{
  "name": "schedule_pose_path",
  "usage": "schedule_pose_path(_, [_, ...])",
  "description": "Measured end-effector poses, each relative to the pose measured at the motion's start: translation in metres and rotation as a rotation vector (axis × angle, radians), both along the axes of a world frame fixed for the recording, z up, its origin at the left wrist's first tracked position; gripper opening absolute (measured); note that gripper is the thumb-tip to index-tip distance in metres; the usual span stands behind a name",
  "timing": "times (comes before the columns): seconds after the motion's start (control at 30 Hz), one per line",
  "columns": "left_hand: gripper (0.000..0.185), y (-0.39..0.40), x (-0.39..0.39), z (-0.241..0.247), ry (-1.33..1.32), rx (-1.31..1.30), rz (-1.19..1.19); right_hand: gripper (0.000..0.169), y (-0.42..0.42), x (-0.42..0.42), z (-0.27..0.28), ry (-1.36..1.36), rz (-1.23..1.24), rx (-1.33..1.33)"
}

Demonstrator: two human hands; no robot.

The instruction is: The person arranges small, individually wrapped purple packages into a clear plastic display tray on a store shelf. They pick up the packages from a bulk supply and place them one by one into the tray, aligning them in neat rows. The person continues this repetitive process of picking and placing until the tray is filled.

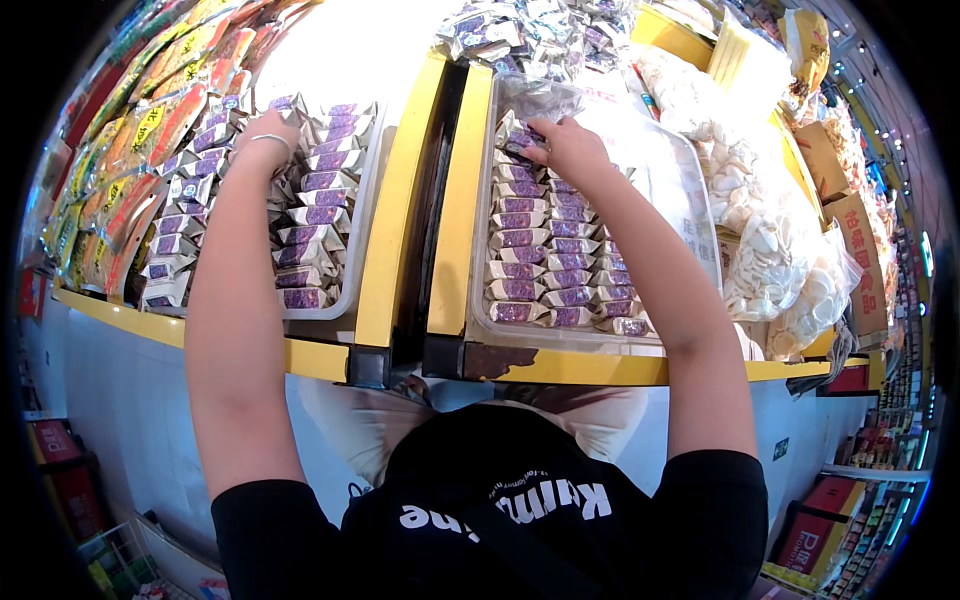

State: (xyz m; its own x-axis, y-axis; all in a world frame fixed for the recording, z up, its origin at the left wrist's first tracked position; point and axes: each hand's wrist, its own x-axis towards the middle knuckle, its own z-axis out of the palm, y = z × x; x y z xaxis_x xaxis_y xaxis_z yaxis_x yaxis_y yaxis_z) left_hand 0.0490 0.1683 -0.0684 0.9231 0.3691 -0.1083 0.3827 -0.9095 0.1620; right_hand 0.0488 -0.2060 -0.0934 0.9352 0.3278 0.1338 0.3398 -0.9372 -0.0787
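My left hand (268, 144), with a bangle at the wrist, rests among wrapped purple snack bars (324, 180) standing in rows in the left clear plastic bin (352, 289). Whether its fingers grip one is hidden. At the far left corner of the right clear bin (486, 300), my right hand (566, 146) holds a purple-and-white wrapped snack bar (517, 135) between thumb and fingers. Below it, rows of like bars (519, 236) line the left part of this bin. White plastic sheeting (652, 202) covers its right part.
Yellow-edged display tables (450, 277) meet at a dark gap between the bins. Orange-and-yellow snack packets (142, 142) lie left. A loose heap of wrapped bars (525, 34) lies beyond the right bin. Bags of pale chips (757, 225) and cardboard boxes (859, 262) stand at the right.
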Motion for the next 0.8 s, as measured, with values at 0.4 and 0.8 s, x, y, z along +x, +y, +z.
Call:
schedule_pose_path(0.4, [0.045, 0.019, -0.007, -0.012, -0.066, -0.060, -0.179, 0.034, -0.006, 0.009, -0.020, -0.056, 0.153, 0.205])
schedule_pose_path(0.8, [0.035, -0.091, -0.048, 0.052, -0.140, -1.416, -0.524, 0.032, -0.013, 0.014, -0.024, -0.183, 0.248, 0.179])
